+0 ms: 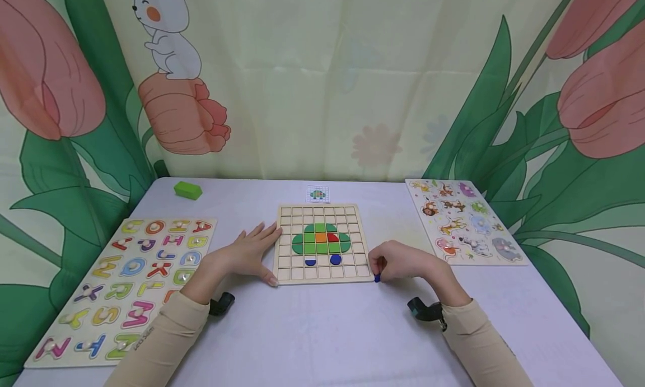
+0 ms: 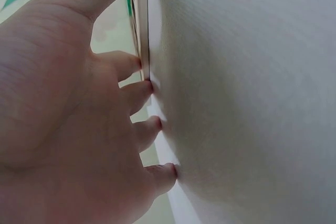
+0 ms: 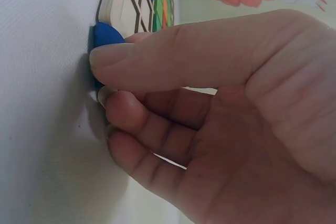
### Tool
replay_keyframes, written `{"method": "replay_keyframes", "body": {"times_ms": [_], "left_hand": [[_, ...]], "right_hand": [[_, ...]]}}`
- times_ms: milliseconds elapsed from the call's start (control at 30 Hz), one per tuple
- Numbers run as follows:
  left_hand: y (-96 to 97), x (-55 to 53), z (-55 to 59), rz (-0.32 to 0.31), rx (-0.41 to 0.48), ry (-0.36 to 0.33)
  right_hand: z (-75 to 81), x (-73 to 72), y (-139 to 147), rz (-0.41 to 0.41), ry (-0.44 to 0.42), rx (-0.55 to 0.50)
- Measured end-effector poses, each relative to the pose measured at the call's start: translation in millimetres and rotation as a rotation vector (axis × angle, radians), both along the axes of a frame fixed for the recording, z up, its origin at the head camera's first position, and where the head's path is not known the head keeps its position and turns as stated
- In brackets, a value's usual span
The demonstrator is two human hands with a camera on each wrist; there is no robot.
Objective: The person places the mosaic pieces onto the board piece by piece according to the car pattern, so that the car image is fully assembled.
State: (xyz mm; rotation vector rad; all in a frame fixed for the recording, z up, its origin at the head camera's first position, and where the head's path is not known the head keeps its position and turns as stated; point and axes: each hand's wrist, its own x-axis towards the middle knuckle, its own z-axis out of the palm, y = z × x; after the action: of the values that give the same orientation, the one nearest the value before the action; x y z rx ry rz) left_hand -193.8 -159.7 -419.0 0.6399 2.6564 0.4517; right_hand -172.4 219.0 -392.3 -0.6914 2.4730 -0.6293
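Note:
A wooden grid board [image 1: 297,274] lies flat on the table, with green, orange, red and blue pieces forming a turtle-like picture. Low on the grid sit a blue half-round piece [image 1: 310,262] and a blue round piece [image 1: 335,259]. My left hand [image 1: 250,252] rests spread at the board's left edge, its thumb touching the near left corner. Beside the near right corner, my right hand [image 1: 400,261] pinches a small blue piece [image 3: 106,35] between thumb and fingers, close to the tabletop. Its full shape is partly hidden by the thumb.
Behind the board lies a small picture card [image 1: 318,194]. A letter puzzle board [image 1: 113,275] lies at left, partly under the left forearm. An animal puzzle board [image 1: 433,224] lies at right. A green block [image 1: 188,190] stands at the back left, before a printed curtain [image 1: 312,84].

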Motion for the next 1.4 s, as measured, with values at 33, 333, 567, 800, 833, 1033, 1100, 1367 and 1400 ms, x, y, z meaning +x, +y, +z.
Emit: {"method": "replay_keyframes", "body": {"times_ms": [33, 333, 567, 800, 833, 1033, 1100, 1367, 1400], "left_hand": [[-0.1, 0.1, 0.2, 0.002, 0.000, -0.002], [-0.2, 1.2, 1.9, 0.001, 0.005, -0.010], [-0.4, 0.9, 0.4, 0.004, 0.010, -0.006], [0.7, 1.6, 2.0, -0.001, 0.013, -0.001], [1.0, 1.8, 2.6, 0.000, 0.015, -0.002], [2.1, 2.5, 4.6, 0.002, 0.016, -0.003], [2.3, 2.5, 5.0, 0.003, 0.013, 0.000], [1.9, 1.3, 2.2, 0.002, 0.008, 0.006], [1.8, 1.0, 1.4, 0.002, 0.009, 0.005]], "right_hand": [[0.1, 0.0, 0, 0.006, -0.004, -0.005], [1.6, -0.1, -2, 0.011, -0.014, -0.026], [0.5, -4.2, -11, -0.053, 0.060, -0.079], [1.8, -5.9, -23, -0.091, 0.103, -0.161], [2.1, -6.3, -25, -0.094, 0.108, -0.166], [2.3, -11.7, -41, -0.117, 0.131, -0.176], [1.6, -13.5, -49, -0.124, 0.147, -0.178], [-0.4, -17.8, -79, -0.130, 0.228, -0.192], [0.1, -18.2, -83, -0.125, 0.236, -0.195]]}}
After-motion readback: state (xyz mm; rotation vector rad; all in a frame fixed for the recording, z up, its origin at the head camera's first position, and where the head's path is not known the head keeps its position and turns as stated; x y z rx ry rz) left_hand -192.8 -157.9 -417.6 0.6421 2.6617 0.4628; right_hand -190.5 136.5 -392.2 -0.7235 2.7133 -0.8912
